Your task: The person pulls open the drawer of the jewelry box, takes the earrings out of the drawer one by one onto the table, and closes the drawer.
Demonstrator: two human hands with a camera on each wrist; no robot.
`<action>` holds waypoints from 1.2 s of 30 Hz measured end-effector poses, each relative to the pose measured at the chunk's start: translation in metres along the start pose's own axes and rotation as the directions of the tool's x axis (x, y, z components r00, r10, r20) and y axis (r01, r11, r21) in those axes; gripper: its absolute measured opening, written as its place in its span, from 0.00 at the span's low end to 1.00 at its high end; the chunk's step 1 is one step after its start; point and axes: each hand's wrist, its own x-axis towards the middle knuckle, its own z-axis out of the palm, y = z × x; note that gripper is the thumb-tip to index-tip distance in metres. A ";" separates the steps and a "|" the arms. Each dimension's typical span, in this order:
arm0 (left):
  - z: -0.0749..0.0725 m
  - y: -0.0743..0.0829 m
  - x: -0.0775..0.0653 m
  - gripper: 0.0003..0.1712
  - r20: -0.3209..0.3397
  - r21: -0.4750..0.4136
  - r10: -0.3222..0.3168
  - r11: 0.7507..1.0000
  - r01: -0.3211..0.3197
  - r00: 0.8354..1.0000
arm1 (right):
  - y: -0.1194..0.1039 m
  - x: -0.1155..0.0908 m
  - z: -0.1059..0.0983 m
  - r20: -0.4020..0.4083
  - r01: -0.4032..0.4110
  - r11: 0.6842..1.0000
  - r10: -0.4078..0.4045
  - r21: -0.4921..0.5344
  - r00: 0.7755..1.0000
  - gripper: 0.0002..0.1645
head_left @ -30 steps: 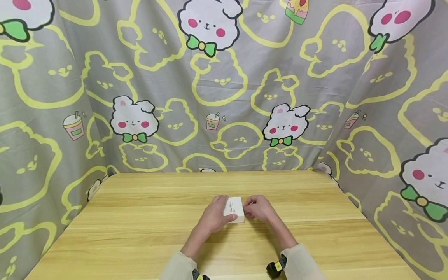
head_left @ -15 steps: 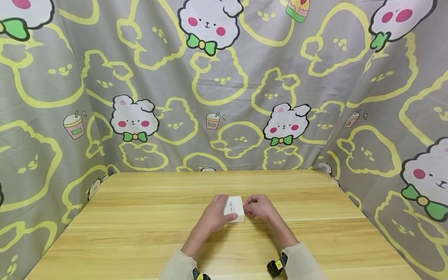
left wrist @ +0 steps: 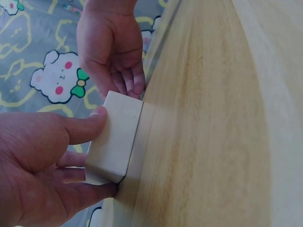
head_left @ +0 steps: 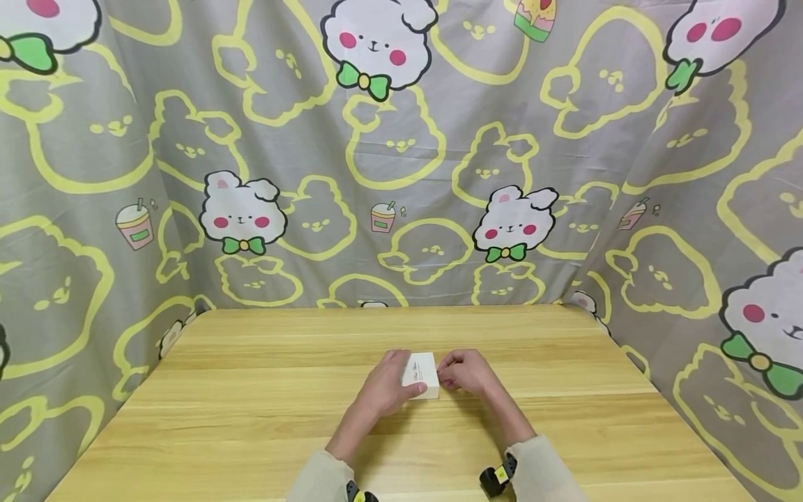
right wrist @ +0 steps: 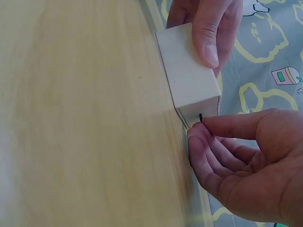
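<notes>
A small white cardboard box (head_left: 423, 373) with dark script lettering on top sits on the wooden table. From its left side my left hand (head_left: 384, 387) grips it, the thumb along the near face and fingers round the far part, as the left wrist view shows of the box (left wrist: 116, 132). At the box's right end is my right hand (head_left: 465, 373). In the right wrist view, a short black pull tab (right wrist: 200, 117) sticks out of that end, and the thumb and forefinger of my right hand (right wrist: 255, 161) pinch it. The box looks closed.
The wooden table (head_left: 251, 432) spreads around both hands. A grey curtain (head_left: 401, 160) with yellow outlines and white cartoon animals hangs behind it and at both sides. Black wrist cameras (head_left: 495, 480) sit at the sleeves.
Both hands and the box stay in place on the table. Only a very slight shift of the whole head view shows.
</notes>
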 end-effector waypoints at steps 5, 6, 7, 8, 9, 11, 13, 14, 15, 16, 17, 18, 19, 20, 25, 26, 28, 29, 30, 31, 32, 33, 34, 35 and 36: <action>0.002 0.000 0.000 0.42 0.004 0.009 0.000 1.000 0.000 1.000 | 0.000 -0.002 -0.002 0.002 -0.006 1.000 0.006 0.002 1.000 0.03; 0.002 -0.001 0.000 0.42 0.005 0.010 0.000 1.000 0.000 1.000 | 0.000 -0.002 -0.002 0.001 -0.007 1.000 0.007 0.003 1.000 0.03; 0.002 -0.001 0.001 0.42 0.007 0.012 0.000 1.000 0.000 1.000 | -0.001 -0.003 -0.002 0.000 -0.008 1.000 0.008 0.002 1.000 0.03; 0.002 -0.001 0.001 0.42 0.005 0.010 0.002 1.000 -0.002 1.000 | -0.001 -0.003 -0.002 0.000 -0.007 1.000 0.007 0.003 1.000 0.03; 0.003 -0.001 0.001 0.42 0.005 0.011 0.003 1.000 -0.003 1.000 | -0.001 -0.003 -0.002 0.001 -0.005 1.000 0.005 0.004 1.000 0.03; 0.003 -0.001 0.001 0.42 0.005 0.010 0.000 1.000 0.000 1.000 | -0.002 -0.003 -0.002 0.000 -0.006 1.000 0.006 0.005 1.000 0.03; 0.003 -0.001 0.001 0.42 0.006 0.009 -0.007 1.000 0.007 1.000 | -0.002 -0.003 -0.003 -0.003 -0.010 1.000 0.010 0.005 1.000 0.03; 0.003 -0.001 0.001 0.42 0.006 0.008 -0.010 1.000 0.010 1.000 | -0.001 -0.003 -0.003 -0.004 -0.009 1.000 0.009 0.006 1.000 0.04; 0.003 -0.001 0.001 0.42 0.005 0.007 -0.011 1.000 0.011 1.000 | -0.001 -0.003 -0.003 -0.006 -0.011 1.000 0.011 0.007 1.000 0.04; 0.003 -0.001 0.000 0.43 0.006 0.008 -0.013 1.000 0.013 1.000 | -0.001 -0.003 -0.003 -0.009 -0.013 1.000 0.013 0.008 1.000 0.04; 0.003 -0.001 0.000 0.43 0.007 0.009 -0.016 1.000 0.016 1.000 | 0.000 -0.002 -0.003 -0.011 -0.014 1.000 0.014 0.009 1.000 0.04; 0.004 -0.001 0.000 0.43 0.007 0.009 -0.018 1.000 0.018 1.000 | 0.000 -0.002 -0.003 -0.011 -0.013 1.000 0.013 0.012 1.000 0.04; 0.004 -0.001 0.001 0.43 0.006 0.009 -0.018 1.000 0.018 1.000 | 0.000 -0.002 -0.003 -0.011 -0.012 1.000 0.012 0.015 1.000 0.04; 0.004 -0.002 0.001 0.43 0.005 0.010 -0.018 1.000 0.018 1.000 | 0.000 -0.002 -0.003 -0.009 -0.012 1.000 0.012 0.018 1.000 0.04; 0.005 -0.002 0.001 0.42 0.002 0.015 -0.021 1.000 0.021 1.000 | 0.000 -0.001 -0.004 -0.005 -0.012 1.000 0.012 0.018 1.000 0.04; 0.005 -0.003 0.001 0.42 0.002 0.015 -0.021 1.000 0.021 1.000 | 0.000 -0.001 -0.004 -0.005 -0.013 1.000 0.013 0.017 1.000 0.04; 0.005 -0.003 0.001 0.42 0.002 0.014 -0.021 1.000 0.021 1.000 | -0.001 -0.001 -0.004 -0.006 -0.015 1.000 0.015 0.015 1.000 0.04; 0.005 -0.003 0.001 0.42 0.002 0.013 -0.021 1.000 0.021 1.000 | -0.001 -0.001 -0.004 -0.006 -0.017 1.000 0.017 0.015 1.000 0.04; 0.005 -0.003 0.002 0.42 0.002 0.014 -0.020 1.000 0.020 1.000 | 0.000 0.000 -0.004 -0.007 -0.018 1.000 0.018 0.014 1.000 0.04; 0.006 -0.003 0.002 0.42 0.002 0.014 -0.019 1.000 0.019 1.000 | 0.000 0.000 -0.004 -0.007 -0.019 1.000 0.019 0.015 1.000 0.04; 0.006 -0.003 0.002 0.42 0.001 0.015 -0.019 1.000 0.019 1.000 | 0.000 0.000 -0.004 -0.008 -0.020 1.000 0.020 0.015 1.000 0.04; 0.006 -0.003 0.002 0.42 0.002 0.016 -0.019 1.000 0.019 1.000 | 0.000 0.000 -0.004 -0.009 -0.020 1.000 0.020 0.016 1.000 0.04; 0.006 -0.004 0.002 0.42 0.001 0.017 -0.019 1.000 0.019 1.000 | 0.000 0.001 -0.004 -0.009 -0.021 1.000 0.021 0.018 1.000 0.04; 0.006 -0.004 0.002 0.42 0.000 0.019 -0.018 1.000 0.018 1.000 | 0.000 0.001 -0.004 -0.010 -0.022 1.000 0.022 0.020 1.000 0.04; 0.006 -0.004 0.002 0.42 -0.002 0.021 -0.016 1.000 0.016 1.000 | 0.000 0.001 -0.005 -0.010 -0.021 1.000 0.021 0.022 1.000 0.04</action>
